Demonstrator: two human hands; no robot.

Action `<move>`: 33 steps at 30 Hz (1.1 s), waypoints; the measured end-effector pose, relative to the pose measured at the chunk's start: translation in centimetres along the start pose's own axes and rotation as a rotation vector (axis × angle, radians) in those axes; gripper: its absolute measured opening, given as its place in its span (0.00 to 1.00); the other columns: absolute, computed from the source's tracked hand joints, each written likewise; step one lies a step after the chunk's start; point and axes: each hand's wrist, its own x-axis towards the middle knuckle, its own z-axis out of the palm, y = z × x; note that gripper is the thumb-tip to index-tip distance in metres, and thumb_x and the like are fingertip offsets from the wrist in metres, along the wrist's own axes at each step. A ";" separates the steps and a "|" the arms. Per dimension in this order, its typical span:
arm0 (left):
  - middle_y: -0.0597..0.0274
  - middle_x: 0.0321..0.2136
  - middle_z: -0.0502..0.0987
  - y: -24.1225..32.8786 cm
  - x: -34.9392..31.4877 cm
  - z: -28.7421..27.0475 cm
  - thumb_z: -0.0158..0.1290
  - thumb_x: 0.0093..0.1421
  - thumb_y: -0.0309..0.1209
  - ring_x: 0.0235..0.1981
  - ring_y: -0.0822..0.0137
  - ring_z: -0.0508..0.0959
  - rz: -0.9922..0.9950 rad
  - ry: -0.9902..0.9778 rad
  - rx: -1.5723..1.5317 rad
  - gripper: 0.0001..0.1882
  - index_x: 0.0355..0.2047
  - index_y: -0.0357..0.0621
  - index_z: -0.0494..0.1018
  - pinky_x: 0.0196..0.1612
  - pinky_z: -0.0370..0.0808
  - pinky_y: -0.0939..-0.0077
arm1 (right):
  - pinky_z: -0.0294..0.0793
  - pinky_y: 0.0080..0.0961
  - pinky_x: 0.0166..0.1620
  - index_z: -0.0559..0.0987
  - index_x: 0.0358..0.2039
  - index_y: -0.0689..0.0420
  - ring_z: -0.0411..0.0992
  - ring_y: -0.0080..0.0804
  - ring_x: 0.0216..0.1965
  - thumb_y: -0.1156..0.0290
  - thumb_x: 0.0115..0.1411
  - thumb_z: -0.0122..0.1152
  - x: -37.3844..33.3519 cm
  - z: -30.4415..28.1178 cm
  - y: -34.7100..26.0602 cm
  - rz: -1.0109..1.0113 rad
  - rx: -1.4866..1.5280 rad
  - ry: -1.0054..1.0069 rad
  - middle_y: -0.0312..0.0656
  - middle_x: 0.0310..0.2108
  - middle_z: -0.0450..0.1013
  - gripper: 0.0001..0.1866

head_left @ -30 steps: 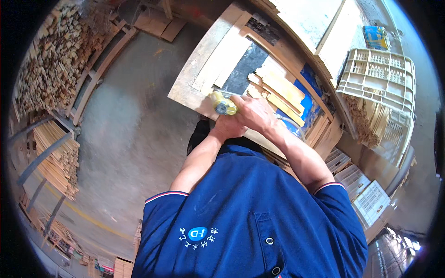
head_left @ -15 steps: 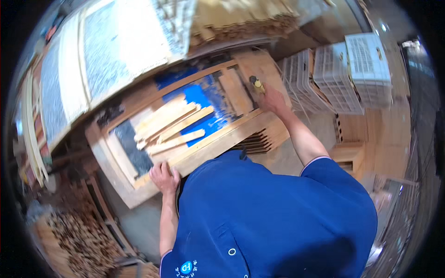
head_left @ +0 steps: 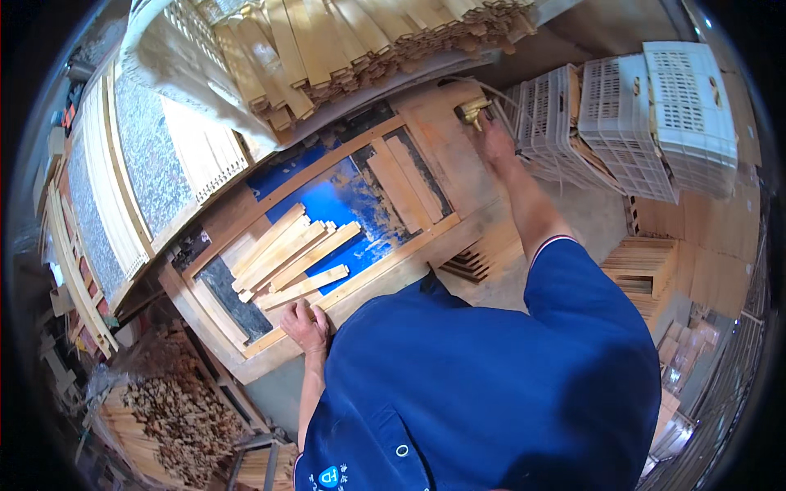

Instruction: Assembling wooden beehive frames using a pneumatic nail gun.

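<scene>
My right hand (head_left: 494,144) is wrapped round a small gold-coloured tool with a dark end (head_left: 472,112), perhaps a nail gun, at the far right corner of the wooden worktable (head_left: 458,164). My left hand (head_left: 305,326) rests at the near edge, fingers bent and apart, holding nothing. Just beyond it lies a loose pile of pale wooden strips (head_left: 291,255), on a blue surface (head_left: 327,192) inside a rectangular wooden frame (head_left: 409,243). Two flat wooden slats (head_left: 399,184) lie side by side in the frame's right part.
Stacked wooden slats (head_left: 352,37) stand beyond the table, beside rows of strips on a speckled surface (head_left: 147,155). White plastic crates (head_left: 614,114) stand at the right. Bundled wood pieces (head_left: 184,417) lie at lower left. A thin hose (head_left: 495,92) runs near the tool.
My right hand has carried the tool from beside the frame's right end to the table's far right corner. My left hand stays at the near edge, and the view has shifted.
</scene>
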 end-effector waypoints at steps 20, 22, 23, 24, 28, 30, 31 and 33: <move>0.54 0.41 0.72 0.9 0.5 -1.2 0.62 0.51 0.40 0.44 0.51 0.71 -0.072 0.070 0.043 0.19 0.42 0.46 0.77 0.49 0.67 0.53 | 0.74 0.49 0.46 0.80 0.38 0.57 0.75 0.55 0.42 0.40 0.56 0.65 -6.0 0.7 -36.7 -1.020 0.038 -0.278 0.53 0.38 0.74 0.29; 0.53 0.40 0.72 0.8 0.6 -1.4 0.62 0.50 0.42 0.44 0.50 0.71 -0.047 0.118 0.020 0.19 0.40 0.46 0.77 0.49 0.67 0.53 | 0.73 0.50 0.42 0.78 0.34 0.57 0.75 0.55 0.37 0.41 0.57 0.65 -6.7 -1.3 -36.3 -1.095 0.077 -0.278 0.51 0.32 0.72 0.27; 0.54 0.36 0.72 0.7 0.6 -1.7 0.63 0.50 0.44 0.41 0.51 0.72 -0.040 0.128 0.010 0.19 0.36 0.46 0.76 0.47 0.67 0.54 | 0.73 0.49 0.40 0.77 0.33 0.57 0.75 0.53 0.36 0.43 0.58 0.66 -7.5 -2.1 -35.9 -1.099 0.143 -0.262 0.49 0.31 0.71 0.26; 0.54 0.36 0.72 0.6 0.5 -1.8 0.63 0.50 0.44 0.41 0.51 0.72 -0.041 0.146 0.011 0.19 0.36 0.46 0.76 0.47 0.67 0.54 | 0.74 0.48 0.38 0.76 0.31 0.57 0.75 0.52 0.35 0.45 0.58 0.66 -8.4 -3.1 -35.4 -1.098 0.207 -0.244 0.47 0.30 0.71 0.24; 0.55 0.28 0.71 0.3 0.4 -3.1 0.65 0.51 0.52 0.35 0.53 0.72 0.078 0.128 -0.039 0.22 0.26 0.47 0.73 0.43 0.67 0.56 | 0.74 0.43 0.35 0.78 0.35 0.54 0.75 0.48 0.33 0.50 0.59 0.68 -13.4 -8.3 -34.3 -1.122 0.142 -0.015 0.43 0.30 0.71 0.20; 0.55 0.26 0.71 0.9 0.7 -5.1 0.63 0.52 0.56 0.32 0.53 0.72 0.142 -0.014 -0.032 0.24 0.24 0.47 0.74 0.41 0.68 0.57 | 0.75 0.40 0.35 0.80 0.49 0.51 0.75 0.45 0.33 0.53 0.58 0.70 -16.0 -11.9 -33.4 -1.123 0.091 0.175 0.42 0.31 0.71 0.22; 0.54 0.23 0.73 1.6 1.2 -6.3 0.62 0.55 0.57 0.29 0.51 0.75 0.201 -0.044 -0.060 0.26 0.23 0.45 0.74 0.38 0.70 0.57 | 0.75 0.40 0.35 0.80 0.49 0.51 0.75 0.45 0.33 0.53 0.58 0.70 -16.6 -13.4 -32.4 -1.092 0.085 0.198 0.42 0.31 0.71 0.22; 0.53 0.23 0.75 2.6 2.2 -8.4 0.61 0.56 0.58 0.28 0.50 0.76 0.301 -0.119 -0.124 0.27 0.23 0.44 0.74 0.37 0.71 0.55 | 0.74 0.41 0.34 0.80 0.52 0.47 0.75 0.45 0.33 0.52 0.59 0.68 -17.9 -16.0 -29.0 -0.987 0.004 0.281 0.41 0.31 0.72 0.23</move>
